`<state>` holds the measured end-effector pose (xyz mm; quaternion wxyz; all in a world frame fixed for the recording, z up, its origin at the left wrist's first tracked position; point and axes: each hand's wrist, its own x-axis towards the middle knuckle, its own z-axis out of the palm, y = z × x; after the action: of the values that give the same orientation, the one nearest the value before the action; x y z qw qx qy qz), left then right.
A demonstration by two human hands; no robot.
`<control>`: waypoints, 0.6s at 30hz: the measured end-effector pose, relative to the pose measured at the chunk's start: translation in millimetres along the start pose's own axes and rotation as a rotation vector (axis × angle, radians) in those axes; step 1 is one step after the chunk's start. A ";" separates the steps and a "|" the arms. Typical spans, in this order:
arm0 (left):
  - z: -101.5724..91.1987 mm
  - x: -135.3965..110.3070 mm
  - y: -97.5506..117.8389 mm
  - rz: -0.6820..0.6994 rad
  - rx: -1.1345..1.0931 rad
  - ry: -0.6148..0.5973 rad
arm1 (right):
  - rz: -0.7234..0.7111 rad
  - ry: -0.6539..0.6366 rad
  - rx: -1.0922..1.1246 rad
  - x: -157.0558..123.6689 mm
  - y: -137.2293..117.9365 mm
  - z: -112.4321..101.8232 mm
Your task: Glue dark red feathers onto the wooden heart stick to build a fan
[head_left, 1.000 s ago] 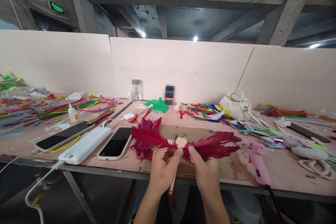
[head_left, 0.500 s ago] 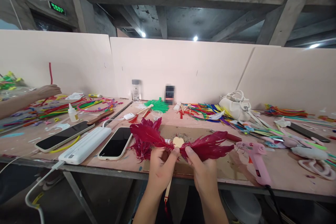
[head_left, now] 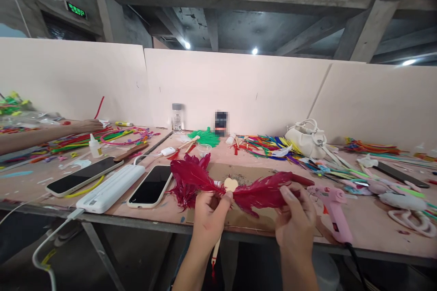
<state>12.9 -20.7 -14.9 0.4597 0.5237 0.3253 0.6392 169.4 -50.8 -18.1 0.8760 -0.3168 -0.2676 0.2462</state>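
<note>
My left hand point(head_left: 211, 213) pinches a wooden fan handle point(head_left: 216, 251) just below its pale rounded head point(head_left: 231, 185). A small red tassel point(head_left: 213, 269) hangs from the handle's lower end. Dark red feathers spread out to both sides of the head. Thumb and fingers of my right hand point(head_left: 296, 211) are closed on the outer part of the right-hand red feather point(head_left: 262, 193). Behind the left feather, a bunch of more red feathers point(head_left: 184, 193) lies on the table. Brown cardboard point(head_left: 252, 223) is under the work.
A pink glue gun point(head_left: 332, 209) lies to the right. On the left are a phone point(head_left: 150, 186), a white power bank point(head_left: 111, 188) and a glue bottle point(head_left: 94, 147). Green feathers point(head_left: 206, 136) and a white handbag point(head_left: 306, 138) sit farther back. Another person's arm point(head_left: 51, 134) reaches in at left.
My right hand has slid right from beside the wooden head to the feather's outer part. My left hand keeps its hold. The other person's hand has lowered and moved right.
</note>
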 end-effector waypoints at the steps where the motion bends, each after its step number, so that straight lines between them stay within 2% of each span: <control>1: 0.6 -0.3 0.1 -0.003 -0.007 -0.002 | -0.019 -0.055 -0.008 1.5 -2.7 -2.8; 4: 3.4 -1.1 0.8 -0.021 -0.053 0.040 | 0.010 -0.197 -0.081 -5.7 -7.3 -2.4; 7: 4.5 0.2 2.0 -0.022 -0.078 0.069 | 0.130 -0.265 -0.178 -23.0 -3.9 8.4; 9: 3.6 2.1 3.7 -0.003 -0.041 -0.003 | 0.193 -0.262 -0.245 -31.8 1.2 16.0; 13: -3.5 1.9 13.0 0.040 0.108 -0.283 | 0.252 -0.159 -0.235 -32.7 7.3 23.4; 14: -8.5 0.4 17.3 0.061 0.146 -0.335 | 0.256 -0.146 -0.196 -30.1 7.1 23.5; 16: -27.0 -3.2 28.6 0.163 0.251 -0.356 | 0.237 -0.116 -0.128 -23.2 5.6 22.1; 17: -41.8 -4.3 35.3 0.247 0.374 -0.321 | 0.215 -0.096 -0.106 -19.3 4.8 20.6; 18: -60.6 -4.5 42.3 0.373 0.488 -0.211 | 0.196 -0.076 -0.092 -15.4 4.2 18.8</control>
<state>-56.2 -36.4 6.9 0.2266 0.7323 0.3183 0.5577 145.2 -49.4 -13.5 0.8215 -0.3718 -0.2795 0.3298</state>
